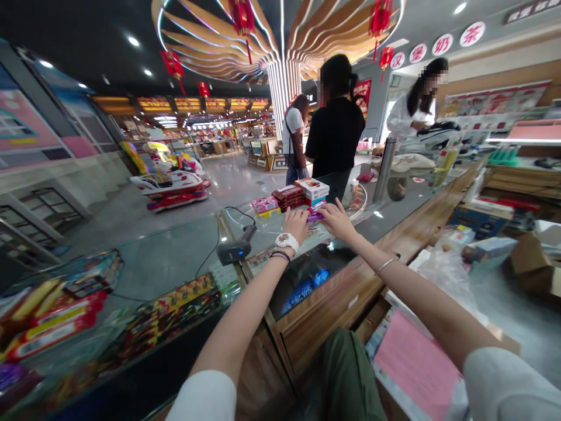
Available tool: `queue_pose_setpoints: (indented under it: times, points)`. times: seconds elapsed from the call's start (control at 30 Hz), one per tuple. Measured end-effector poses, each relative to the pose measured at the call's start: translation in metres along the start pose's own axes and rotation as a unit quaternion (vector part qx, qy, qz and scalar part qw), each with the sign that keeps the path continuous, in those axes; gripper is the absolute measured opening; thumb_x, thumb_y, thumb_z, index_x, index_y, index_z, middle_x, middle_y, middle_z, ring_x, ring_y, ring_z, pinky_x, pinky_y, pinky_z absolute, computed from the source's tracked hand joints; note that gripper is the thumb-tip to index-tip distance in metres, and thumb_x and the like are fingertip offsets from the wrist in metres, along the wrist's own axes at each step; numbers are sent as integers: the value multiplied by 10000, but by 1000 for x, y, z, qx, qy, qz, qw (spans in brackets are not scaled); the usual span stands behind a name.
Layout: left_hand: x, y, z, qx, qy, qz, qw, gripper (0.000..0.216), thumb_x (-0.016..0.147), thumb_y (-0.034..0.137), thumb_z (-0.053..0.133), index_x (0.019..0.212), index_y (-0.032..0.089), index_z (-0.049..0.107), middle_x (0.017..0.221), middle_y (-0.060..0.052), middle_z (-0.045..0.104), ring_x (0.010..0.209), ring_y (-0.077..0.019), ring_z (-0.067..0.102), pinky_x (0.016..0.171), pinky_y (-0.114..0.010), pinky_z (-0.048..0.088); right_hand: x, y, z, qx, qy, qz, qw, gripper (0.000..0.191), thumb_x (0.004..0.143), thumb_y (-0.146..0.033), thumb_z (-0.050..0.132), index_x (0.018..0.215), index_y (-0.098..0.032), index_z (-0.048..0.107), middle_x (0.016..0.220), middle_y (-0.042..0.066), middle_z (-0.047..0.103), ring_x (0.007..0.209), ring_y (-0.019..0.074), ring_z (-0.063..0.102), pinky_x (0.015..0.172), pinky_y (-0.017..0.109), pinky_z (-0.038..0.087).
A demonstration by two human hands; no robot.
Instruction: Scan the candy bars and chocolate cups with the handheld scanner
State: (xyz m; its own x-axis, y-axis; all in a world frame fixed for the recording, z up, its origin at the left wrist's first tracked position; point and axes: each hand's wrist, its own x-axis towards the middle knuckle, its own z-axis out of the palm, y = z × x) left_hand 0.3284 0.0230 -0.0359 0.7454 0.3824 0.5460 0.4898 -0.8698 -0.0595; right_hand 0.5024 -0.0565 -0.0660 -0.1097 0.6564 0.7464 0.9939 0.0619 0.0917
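Observation:
Both my arms reach forward over the glass counter (169,240). Between my hands is a small shiny purple packet (315,211); its exact kind is too small to make out. My left hand (297,224), with a white watch on the wrist, has its fingers closed on the packet's left end. At the other end, my right hand (336,220) grips it with the thumb and fingertips. Just beyond my hands stand stacked dark red packs (288,197), pink packs (265,204) and a white box (312,187).
A barcode scanner (234,248) rests on the counter left of my arm, its cable trailing behind. Snack packs (61,316) lie at far left. A metal post (385,166) rises at right. Two people stand beyond the counter; another person (421,105) is at far right.

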Motion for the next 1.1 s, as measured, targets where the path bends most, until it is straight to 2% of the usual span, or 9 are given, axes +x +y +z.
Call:
queue_pose_setpoints:
  times: [0.27, 0.57, 0.73, 0.87, 1.1]
  points:
    - [-42, -37, -52, 29, 36, -24, 999, 346, 848, 166, 597, 1192, 198, 590, 1186, -88, 657, 1171, -261, 580, 1195, -498, 287, 31, -61, -8, 41, 38, -46, 997, 266, 969, -290, 477, 1181, -205, 614, 1121, 106, 639, 1125, 270, 565, 1192, 588, 224]
    - [-103, -84, -105, 72, 61, -72, 993, 281, 905, 206, 524, 1172, 225, 607, 1171, -69, 676, 1136, -242, 600, 1187, -483, 295, 69, -138, -6, 97, 57, -112, 987, 292, 978, -299, 465, 1215, -212, 611, 1129, 108, 643, 1118, 267, 574, 1200, 612, 208]
    - [-135, -106, -125, 91, 78, -96, 988, 279, 908, 217, 526, 1176, 230, 603, 1171, -71, 669, 1136, -237, 595, 1186, -484, 294, 87, -177, 1, 132, 62, -134, 980, 277, 972, -291, 479, 1200, -216, 618, 1131, 103, 636, 1126, 268, 573, 1194, 622, 214]
    - [-160, -127, -139, 107, 87, -125, 983, 257, 915, 235, 525, 1158, 238, 609, 1154, -64, 675, 1116, -232, 606, 1191, -486, 282, 105, -206, 9, 165, 42, -154, 973, 291, 977, -290, 474, 1222, -211, 608, 1128, 101, 624, 1122, 253, 575, 1203, 602, 214]
    - [-198, -157, -154, 123, 120, -190, 967, 234, 919, 264, 548, 1142, 255, 617, 1171, -59, 678, 1137, -223, 609, 1192, -486, 286, 131, -254, 22, 200, 48, -192, 960, 289, 991, -311, 454, 1217, -225, 613, 1112, 86, 629, 1104, 240, 588, 1210, 606, 189]
